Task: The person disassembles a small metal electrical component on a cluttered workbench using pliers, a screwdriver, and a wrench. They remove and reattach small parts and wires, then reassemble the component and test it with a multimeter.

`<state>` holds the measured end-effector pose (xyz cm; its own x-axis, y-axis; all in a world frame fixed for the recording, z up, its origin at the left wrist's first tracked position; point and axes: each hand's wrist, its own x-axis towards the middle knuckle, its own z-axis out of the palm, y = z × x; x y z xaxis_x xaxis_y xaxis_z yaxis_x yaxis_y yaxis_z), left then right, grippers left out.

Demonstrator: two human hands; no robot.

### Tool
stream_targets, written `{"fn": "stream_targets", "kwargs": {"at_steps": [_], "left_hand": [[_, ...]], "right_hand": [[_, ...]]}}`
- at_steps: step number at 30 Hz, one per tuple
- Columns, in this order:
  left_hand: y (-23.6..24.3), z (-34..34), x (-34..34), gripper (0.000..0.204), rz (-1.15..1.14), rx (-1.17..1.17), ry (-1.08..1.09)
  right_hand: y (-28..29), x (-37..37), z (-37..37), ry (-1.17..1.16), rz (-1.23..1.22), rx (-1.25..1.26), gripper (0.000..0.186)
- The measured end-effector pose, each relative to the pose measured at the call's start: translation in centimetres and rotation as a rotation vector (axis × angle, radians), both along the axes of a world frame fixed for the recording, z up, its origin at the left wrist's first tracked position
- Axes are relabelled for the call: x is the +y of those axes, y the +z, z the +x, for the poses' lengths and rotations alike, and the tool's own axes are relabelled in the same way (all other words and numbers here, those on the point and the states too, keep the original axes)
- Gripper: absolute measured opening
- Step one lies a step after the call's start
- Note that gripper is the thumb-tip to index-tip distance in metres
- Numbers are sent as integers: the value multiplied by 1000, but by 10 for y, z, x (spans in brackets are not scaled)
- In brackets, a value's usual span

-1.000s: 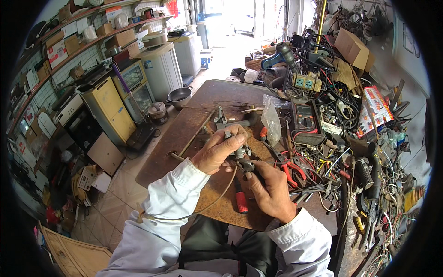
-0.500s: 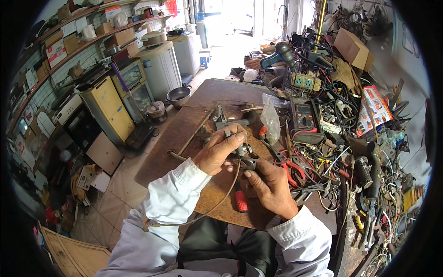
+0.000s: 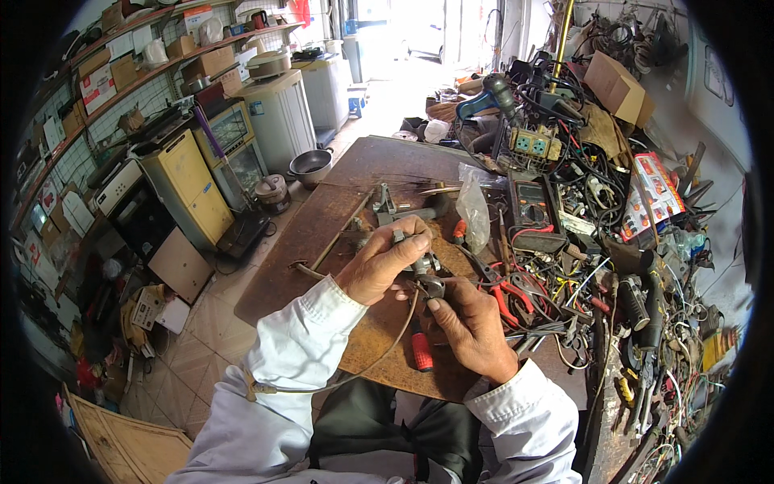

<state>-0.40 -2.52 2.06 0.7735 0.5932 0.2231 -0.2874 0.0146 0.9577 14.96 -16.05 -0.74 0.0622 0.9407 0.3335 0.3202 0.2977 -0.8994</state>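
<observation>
In front of my lap, my left hand [image 3: 377,262] is closed around a small grey metal fitting [image 3: 425,264], thumb and forefinger at its upper end. My right hand [image 3: 477,331] pinches the lower, rounded dark end of the same fitting between thumb and fingers. A thin brownish tube or cable [image 3: 397,343] hangs from the fitting and loops over to my left sleeve. The fingers hide much of the fitting, so its exact kind is unclear. Just below, a red-handled tool [image 3: 421,352] lies on the worn brown tabletop [image 3: 282,270].
Metal parts [image 3: 387,206] and a clear plastic bag [image 3: 474,214] lie beyond my hands. To the right are red-handled pliers [image 3: 516,300], a multimeter [image 3: 530,203] and heaped wires and tools. A heat gun [image 3: 490,97] rests farther back. Cabinets [image 3: 187,189] and a pan [image 3: 311,165] stand left.
Both hands keep their hold on the fitting in nearly the same place. The fitting's lower end looks slightly turned, with more shiny metal showing between the hands.
</observation>
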Motion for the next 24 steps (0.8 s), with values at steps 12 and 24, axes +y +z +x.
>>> {"fn": "stream_targets", "kwargs": {"at_steps": [12, 24], "left_hand": [[3, -5, -3, 30, 37, 51, -54], [-12, 1, 0, 29, 128, -29, 57]], "right_hand": [[7, 0, 5, -43, 138, -247, 25], [-4, 5, 1, -36, 10, -49, 29]]}}
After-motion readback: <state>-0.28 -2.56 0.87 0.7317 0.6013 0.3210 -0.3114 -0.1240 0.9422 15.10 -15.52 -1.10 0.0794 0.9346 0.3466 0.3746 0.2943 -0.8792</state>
